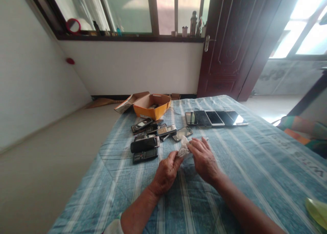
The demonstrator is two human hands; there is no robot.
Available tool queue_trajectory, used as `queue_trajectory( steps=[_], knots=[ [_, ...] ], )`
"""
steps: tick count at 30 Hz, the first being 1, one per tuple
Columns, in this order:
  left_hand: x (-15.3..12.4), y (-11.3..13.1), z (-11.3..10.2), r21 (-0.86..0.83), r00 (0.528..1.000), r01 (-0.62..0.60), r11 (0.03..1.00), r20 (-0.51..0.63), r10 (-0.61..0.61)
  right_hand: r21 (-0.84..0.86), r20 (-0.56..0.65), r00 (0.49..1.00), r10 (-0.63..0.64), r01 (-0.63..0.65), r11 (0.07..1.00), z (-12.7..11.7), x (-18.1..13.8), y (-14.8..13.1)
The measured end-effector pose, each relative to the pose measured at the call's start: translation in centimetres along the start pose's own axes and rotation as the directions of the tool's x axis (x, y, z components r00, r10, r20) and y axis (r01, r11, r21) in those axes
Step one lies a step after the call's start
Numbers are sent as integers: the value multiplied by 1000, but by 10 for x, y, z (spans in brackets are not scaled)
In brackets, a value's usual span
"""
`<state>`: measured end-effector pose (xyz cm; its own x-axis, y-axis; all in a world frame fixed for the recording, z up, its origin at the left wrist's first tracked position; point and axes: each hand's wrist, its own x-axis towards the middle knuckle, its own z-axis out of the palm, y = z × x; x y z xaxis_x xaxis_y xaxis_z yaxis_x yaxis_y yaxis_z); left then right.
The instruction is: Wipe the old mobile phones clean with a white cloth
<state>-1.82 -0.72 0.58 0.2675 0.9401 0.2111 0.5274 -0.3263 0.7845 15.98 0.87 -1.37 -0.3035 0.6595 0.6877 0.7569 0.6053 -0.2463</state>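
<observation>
My left hand (167, 171) is closed, thumb and fingers pinching near a crumpled white tissue (184, 147). My right hand (204, 159) presses its curled fingers against the other side of the tissue. A thin pale edge (207, 139) peeks out past the right fingertips; what it belongs to is hidden by the hand. Just beyond the hands lies a silver-framed phone (182, 134). To the left is a loose pile of older phones, with a keypad phone (166, 130) on top, a dark phone (144, 144) and a black keypad phone (145, 155) nearest me.
Several flat smartphones (215, 118) lie in a row at the right. An open orange box (152, 111) with things inside stands behind the pile. Everything rests on a blue striped bed cover (122, 189). A yellow-green object (316, 213) is at the lower right.
</observation>
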Motion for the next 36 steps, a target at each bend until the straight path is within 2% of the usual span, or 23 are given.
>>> queue_trajectory(
  steps=[3, 6, 12, 15, 18, 23, 26, 29, 33, 36],
  knots=[
    [0, -1, 1, 48, 1000, -11, 999, -5, 12, -36, -49, 996, 71, -73, 997, 2, 1, 16],
    [0, -2, 2, 48, 1000, -22, 999, 6, 22, -59, -74, 992, 101, -105, 993, 3, 2, 17],
    [0, 0, 4, 13, 999, -45, 999, -13, 45, -30, -43, 999, -18, 16, 999, 9, 1, -16],
    [0, 0, 3, -3, 998, -55, 998, -18, 55, -9, -22, 998, -57, 57, 998, 9, 2, -23],
    [1, 0, 3, -6, 999, -50, 999, -18, 49, -35, -15, 1000, -21, 21, 999, 7, 4, -11],
    [1, -3, 2, 29, 1000, -15, 999, -12, 16, -92, -35, 993, 113, -116, 989, 3, 6, 24],
    [0, -4, 3, 55, 1000, -13, 998, -17, 14, -104, -56, 985, 166, -171, 980, 2, 6, 31],
    [1, -3, 2, 61, 1000, -17, 998, -21, 19, -107, -84, 985, 153, -162, 981, 4, 6, 20],
    [3, -1, 2, 10, 997, -59, 998, -42, 59, -30, -48, 999, 21, -23, 999, 7, 6, -13],
    [4, -3, 2, -5, 996, -66, 998, -60, 66, 30, -25, 998, -50, 50, 998, 7, 7, -27]
  ],
)
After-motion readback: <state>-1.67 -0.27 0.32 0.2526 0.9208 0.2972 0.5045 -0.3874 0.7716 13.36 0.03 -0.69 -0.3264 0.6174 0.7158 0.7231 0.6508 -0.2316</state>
